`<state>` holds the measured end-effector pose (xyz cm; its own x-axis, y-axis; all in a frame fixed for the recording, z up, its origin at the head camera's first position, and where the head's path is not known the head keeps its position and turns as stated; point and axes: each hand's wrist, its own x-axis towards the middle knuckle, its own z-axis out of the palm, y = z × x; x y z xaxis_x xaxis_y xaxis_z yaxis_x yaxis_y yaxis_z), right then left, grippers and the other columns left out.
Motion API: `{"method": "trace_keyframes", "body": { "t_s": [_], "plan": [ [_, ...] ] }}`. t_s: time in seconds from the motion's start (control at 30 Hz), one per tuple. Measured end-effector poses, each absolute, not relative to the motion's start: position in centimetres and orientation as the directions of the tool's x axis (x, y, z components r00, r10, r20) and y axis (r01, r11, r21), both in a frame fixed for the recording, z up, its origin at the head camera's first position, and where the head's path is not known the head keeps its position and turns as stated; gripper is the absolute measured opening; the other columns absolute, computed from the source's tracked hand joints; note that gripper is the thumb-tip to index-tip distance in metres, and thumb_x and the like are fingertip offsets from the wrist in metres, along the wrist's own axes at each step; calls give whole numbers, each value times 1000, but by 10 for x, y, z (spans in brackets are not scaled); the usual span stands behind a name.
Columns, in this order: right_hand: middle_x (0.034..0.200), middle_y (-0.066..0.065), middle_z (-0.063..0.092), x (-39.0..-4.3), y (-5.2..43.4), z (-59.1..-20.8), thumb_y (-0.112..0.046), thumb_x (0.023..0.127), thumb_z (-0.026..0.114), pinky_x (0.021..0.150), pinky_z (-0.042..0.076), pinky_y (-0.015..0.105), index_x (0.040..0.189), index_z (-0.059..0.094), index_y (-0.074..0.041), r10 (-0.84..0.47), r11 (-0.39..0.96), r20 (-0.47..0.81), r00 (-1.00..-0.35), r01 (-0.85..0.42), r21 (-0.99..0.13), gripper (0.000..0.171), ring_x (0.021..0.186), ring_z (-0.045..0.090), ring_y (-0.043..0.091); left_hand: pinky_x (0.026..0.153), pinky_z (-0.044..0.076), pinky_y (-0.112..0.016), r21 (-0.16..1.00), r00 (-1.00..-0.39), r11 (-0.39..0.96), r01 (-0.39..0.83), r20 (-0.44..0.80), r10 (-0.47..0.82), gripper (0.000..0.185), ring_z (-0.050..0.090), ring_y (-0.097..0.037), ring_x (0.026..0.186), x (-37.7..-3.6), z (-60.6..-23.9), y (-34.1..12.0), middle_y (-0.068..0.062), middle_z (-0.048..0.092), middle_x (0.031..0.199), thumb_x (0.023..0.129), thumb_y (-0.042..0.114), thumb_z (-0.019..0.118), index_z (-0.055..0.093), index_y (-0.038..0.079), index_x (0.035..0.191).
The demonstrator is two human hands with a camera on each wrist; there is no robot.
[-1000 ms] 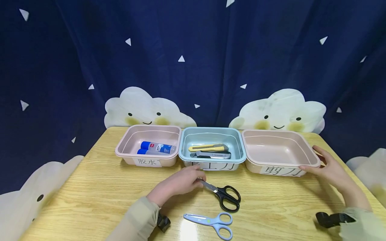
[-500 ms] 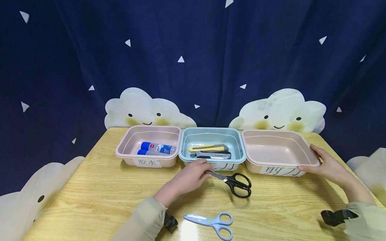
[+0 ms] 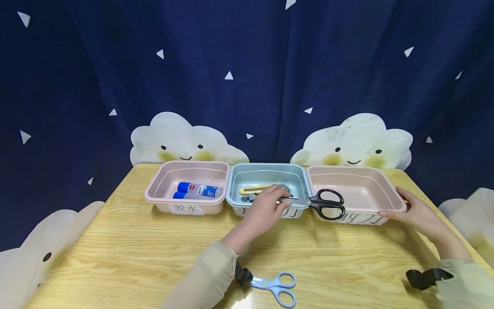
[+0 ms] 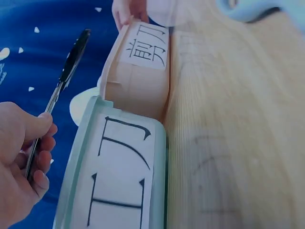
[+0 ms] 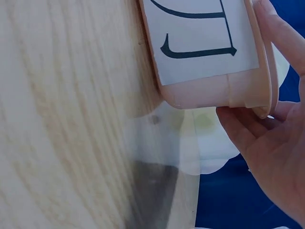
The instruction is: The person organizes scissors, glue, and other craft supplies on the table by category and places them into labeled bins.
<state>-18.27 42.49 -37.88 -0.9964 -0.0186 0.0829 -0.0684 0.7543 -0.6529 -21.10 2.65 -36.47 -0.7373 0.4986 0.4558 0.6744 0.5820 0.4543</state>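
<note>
My left hand [image 3: 266, 210] pinches a pair of black-handled scissors [image 3: 313, 201] by the blades. In the head view they hang above the front rims of the blue bin [image 3: 270, 171] and the right pink bin [image 3: 359, 184], handles toward the right. The left wrist view shows thumb and curled fingers round the blades of the scissors [image 4: 61, 83]. My right hand [image 3: 420, 213] grips the right pink bin at its front right corner, thumb on the front rim, fingers at the side. No objects show inside that bin, though the scissor handles hide part of it.
A left pink bin [image 3: 200, 169] holds blue-capped glue bottles [image 3: 210, 191]. In the blue bin lie a yellow utility knife [image 3: 252, 189] and a grey one, partly covered by my left hand. Light blue scissors [image 3: 275, 284] lie on the wooden table [image 3: 127, 244] near the front, partly behind my left wrist.
My left hand has lifted the black-handled scissors off the table and carried them up and right to the bins' front rims. My right hand keeps its grip on the right pink bin.
</note>
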Motion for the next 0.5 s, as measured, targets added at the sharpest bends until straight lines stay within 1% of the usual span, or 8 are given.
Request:
{"method": "trace_keyframes", "body": {
  "t_s": [0.03, 0.13, 0.3, 0.5],
  "plan": [
    [125, 26, 41, -183, 425, -380, -24, 81, 69, 65, 37, 7, 140, 22, 5, -17, 752, 88, -996, -71, -655, 81, 89, 41, -11, 75, 45, -19, 468, -751, 588, 660, 445, 488, 15, 54, -8, 86, -213, -364, 30, 5, 57, 94, 90, 24, 57, 63, 14, 99],
    [126, 26, 41, -183, 424, -381, -26, 81, 68, 64, 36, 7, 140, 22, 4, -8, 750, 80, -997, -59, -659, 80, 88, 37, -17, 74, 45, -19, 506, -783, 598, 621, 420, 459, 14, 54, -8, 83, -218, -362, 41, 4, 58, 93, 89, 22, 58, 63, 13, 98],
    [129, 29, 40, -183, 424, -382, -28, 81, 68, 64, 36, 7, 142, 20, 3, 1, 755, 63, -998, -41, -655, 84, 88, 36, -16, 75, 45, -20, 508, -806, 626, 591, 387, 448, 14, 54, -9, 85, -227, -358, 59, 3, 59, 93, 89, 23, 59, 64, 12, 97],
    [127, 28, 42, -182, 423, -379, -28, 81, 69, 64, 37, 8, 141, 22, 3, 4, 755, 70, -998, -43, -654, 82, 86, 39, -15, 77, 45, -17, 492, -813, 647, 582, 342, 471, 16, 54, -8, 86, -238, -351, 82, 4, 59, 94, 90, 24, 57, 64, 14, 99]
  ]
}}
